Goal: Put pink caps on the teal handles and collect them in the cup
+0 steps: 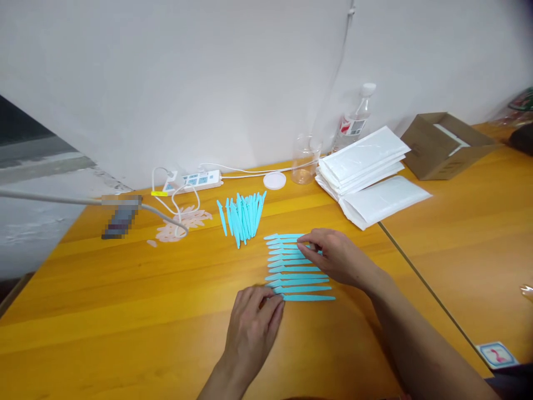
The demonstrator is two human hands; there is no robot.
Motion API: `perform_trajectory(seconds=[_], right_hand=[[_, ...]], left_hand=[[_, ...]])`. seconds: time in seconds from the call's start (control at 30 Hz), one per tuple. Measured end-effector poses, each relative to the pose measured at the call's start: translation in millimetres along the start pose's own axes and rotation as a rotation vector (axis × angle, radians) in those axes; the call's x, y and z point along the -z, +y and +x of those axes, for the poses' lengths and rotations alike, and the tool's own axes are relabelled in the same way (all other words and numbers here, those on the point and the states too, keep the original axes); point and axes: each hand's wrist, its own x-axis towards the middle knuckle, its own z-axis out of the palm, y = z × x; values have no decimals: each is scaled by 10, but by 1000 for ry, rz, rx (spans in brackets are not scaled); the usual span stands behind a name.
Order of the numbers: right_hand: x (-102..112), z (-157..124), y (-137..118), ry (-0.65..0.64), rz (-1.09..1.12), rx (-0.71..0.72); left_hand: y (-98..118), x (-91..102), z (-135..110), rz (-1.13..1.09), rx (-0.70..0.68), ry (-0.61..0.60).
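Slim turquoise eyebrow razors (308, 289), as their shape suggests, lie side by side in a row on the wooden table (166, 311), their wider heads pointing left. My left hand (252, 322) is closed at the near left corner of this row, its thumb and fingers on the head end of the nearest razor. Over the far part of the row, my right hand (333, 253) has thumb and index fingertips together on a razor's handle and covers the right ends of several others. A loose heap of more turquoise razors (245, 216) lies beyond and to the left.
Small pale pink pieces (183, 225) are scattered beneath a white cable near a power strip (202, 179). Along the wall stand a clear plastic jar (305, 161), its round lid (275, 180) and a bottle (353, 125). White padded envelopes (366, 161) and an open cardboard box (441, 150) are at right.
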Motion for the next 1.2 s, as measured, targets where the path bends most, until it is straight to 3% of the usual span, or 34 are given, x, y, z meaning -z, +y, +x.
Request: perform_trajectory(seconds=[0.1, 0.2, 0.3, 0.43, 0.53, 0.6, 0.67, 0.73, 0.83, 0.9, 0.93, 1.0, 1.03, 1.1, 1.13, 1.17, 1.2], right_hand=[[-14, 12, -3, -6, -10, -16], [-60, 21, -23, -19, -21, -4], [-140, 29, -52, -32, -26, 16], [-233, 36, -82, -37, 7, 57], [-252, 35, -130, -34, 51, 75], [-260, 34, -201, -45, 142, 56], [-288, 40, -306, -49, 301, 1], [-345, 52, -427, -44, 500, -73], [-448, 70, -556, -88, 795, -165], [-482, 74, -561, -160, 948, -214], [-478, 72, -537, -192, 992, -232], [-427, 65, -452, -256, 990, -245], [-386, 60, -404, -293, 960, -239], [-299, 44, -322, -377, 880, -218], [-262, 36, -297, -415, 839, -202], [-235, 29, -283, -443, 802, -188], [-218, 25, -280, -461, 764, -177]], left_hand=[[-125, 124, 169, -24, 103, 79], [-487, 348, 535, 90, 438, 181], [-944, 515, 981, 279, 769, 63], [-1360, 578, 1346, 225, 845, -10], [-1435, 609, 1326, 95, 865, -67], [-1331, 619, 1192, -39, 869, -99], [-1069, 581, 1000, -195, 851, -107], [-664, 476, 798, -376, 823, -96], [-36, 253, 568, -851, 821, -76], [138, 174, 482, -944, 777, -107], [96, 188, 448, -923, 741, -131], [-262, 355, 368, -755, 674, -131], [-555, 501, 319, -606, 691, -52], [-1250, 868, 217, -175, 761, 249], [-1596, 1056, 175, 71, 762, 307], [-1908, 1227, 145, 297, 751, 332], [-2169, 1367, 126, 470, 732, 261]])
